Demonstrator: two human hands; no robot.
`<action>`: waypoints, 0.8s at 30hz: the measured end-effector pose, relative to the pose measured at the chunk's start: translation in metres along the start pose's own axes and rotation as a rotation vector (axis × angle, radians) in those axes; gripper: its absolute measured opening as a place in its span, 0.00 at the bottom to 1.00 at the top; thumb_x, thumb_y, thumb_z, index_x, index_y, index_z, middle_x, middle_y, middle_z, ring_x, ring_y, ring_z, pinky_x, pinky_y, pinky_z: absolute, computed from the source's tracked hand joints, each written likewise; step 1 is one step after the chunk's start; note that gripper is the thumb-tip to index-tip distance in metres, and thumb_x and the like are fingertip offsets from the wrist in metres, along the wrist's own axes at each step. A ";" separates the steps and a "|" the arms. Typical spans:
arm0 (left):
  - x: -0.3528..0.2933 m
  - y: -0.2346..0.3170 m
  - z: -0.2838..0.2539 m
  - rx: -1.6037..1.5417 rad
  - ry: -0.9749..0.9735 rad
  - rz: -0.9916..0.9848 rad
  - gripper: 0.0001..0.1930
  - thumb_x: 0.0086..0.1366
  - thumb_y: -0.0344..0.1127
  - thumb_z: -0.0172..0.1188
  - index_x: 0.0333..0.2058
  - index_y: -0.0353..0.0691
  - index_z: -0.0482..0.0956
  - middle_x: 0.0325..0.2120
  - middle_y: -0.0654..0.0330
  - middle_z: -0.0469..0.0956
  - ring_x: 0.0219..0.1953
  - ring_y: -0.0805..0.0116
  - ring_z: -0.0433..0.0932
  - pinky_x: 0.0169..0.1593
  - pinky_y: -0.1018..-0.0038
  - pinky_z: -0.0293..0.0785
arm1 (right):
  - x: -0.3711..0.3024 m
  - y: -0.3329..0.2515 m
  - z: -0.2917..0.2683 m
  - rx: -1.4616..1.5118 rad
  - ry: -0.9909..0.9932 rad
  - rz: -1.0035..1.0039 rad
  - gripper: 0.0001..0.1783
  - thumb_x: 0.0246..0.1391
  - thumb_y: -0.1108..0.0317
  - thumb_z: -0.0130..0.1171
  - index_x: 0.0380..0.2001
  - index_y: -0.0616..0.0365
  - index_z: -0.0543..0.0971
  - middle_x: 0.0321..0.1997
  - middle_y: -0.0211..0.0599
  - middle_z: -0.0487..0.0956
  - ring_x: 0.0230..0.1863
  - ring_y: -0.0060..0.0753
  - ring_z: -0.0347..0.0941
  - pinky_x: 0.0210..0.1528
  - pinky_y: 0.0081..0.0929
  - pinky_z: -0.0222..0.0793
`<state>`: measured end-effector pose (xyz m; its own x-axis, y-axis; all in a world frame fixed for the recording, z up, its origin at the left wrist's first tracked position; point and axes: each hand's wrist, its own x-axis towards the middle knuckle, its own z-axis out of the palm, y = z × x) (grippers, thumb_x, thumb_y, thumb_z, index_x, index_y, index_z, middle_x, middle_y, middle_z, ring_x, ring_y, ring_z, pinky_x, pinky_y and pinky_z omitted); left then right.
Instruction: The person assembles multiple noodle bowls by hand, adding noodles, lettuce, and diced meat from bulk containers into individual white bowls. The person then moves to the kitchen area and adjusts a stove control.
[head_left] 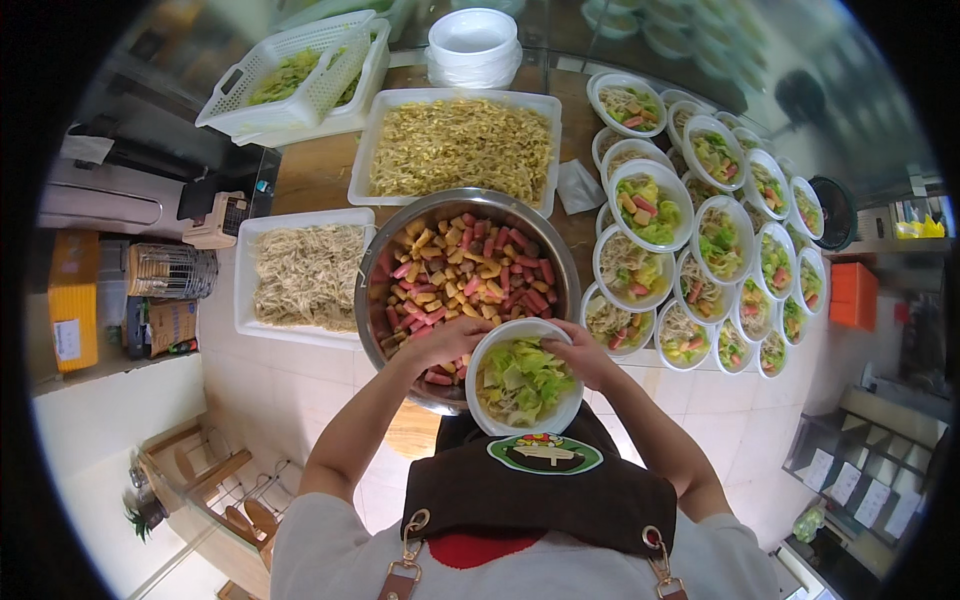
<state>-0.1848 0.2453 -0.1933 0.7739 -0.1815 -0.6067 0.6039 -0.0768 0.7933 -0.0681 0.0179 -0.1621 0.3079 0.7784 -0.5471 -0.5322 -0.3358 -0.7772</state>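
A round white plastic bowl (478, 408) with lettuce (525, 375) on top and pale strands beneath is held at my waist, over the near edge of a large steel mixing bowl (555, 240). My right hand (582, 358) grips its right rim, the thumb reaching inside. Against its far left rim rests my left hand (455, 342), closed, its fingertips partly hidden. The steel bowl holds pink cut sausages (520, 275) and tan chunks (420, 240). No sausage shows in the bowl between my hands.
Stacked filled bowls (650, 215) cover the table's right side. Behind the steel bowl sits a tray of bean sprouts (460, 140); to its left, a tray of pale noodle-like strands (310, 275). White baskets of lettuce (290, 80) and a stack of white bowls (473, 45) stand farther back.
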 end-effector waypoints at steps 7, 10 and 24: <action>0.053 0.020 -0.011 0.184 0.436 -0.143 0.26 0.63 0.54 0.46 0.21 0.34 0.70 0.18 0.61 0.70 0.24 0.66 0.68 0.32 0.69 0.64 | 0.001 -0.009 0.003 0.033 -0.021 -0.131 0.29 0.55 0.73 0.49 0.61 0.57 0.60 0.55 0.33 0.68 0.52 0.22 0.63 0.55 0.21 0.59; 0.072 -0.007 -0.023 0.087 0.419 0.085 0.22 0.64 0.51 0.47 0.28 0.34 0.71 0.18 0.60 0.68 0.24 0.67 0.67 0.32 0.68 0.64 | 0.001 -0.002 0.002 0.064 -0.002 -0.189 0.28 0.56 0.72 0.49 0.61 0.55 0.60 0.58 0.32 0.66 0.55 0.21 0.62 0.58 0.21 0.57; 0.029 0.136 0.076 0.186 0.095 0.243 0.14 0.63 0.32 0.53 0.45 0.35 0.68 0.30 0.62 0.70 0.32 0.77 0.71 0.31 0.79 0.70 | -0.002 0.014 -0.019 0.383 0.464 -0.460 0.17 0.62 0.60 0.45 0.46 0.61 0.72 0.40 0.29 0.74 0.40 0.16 0.66 0.45 0.17 0.63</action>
<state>-0.0947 0.1555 -0.0988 0.9107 -0.1251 -0.3938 0.3611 -0.2222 0.9057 -0.0607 0.0019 -0.1779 0.8202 0.4640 -0.3346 -0.4809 0.2426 -0.8425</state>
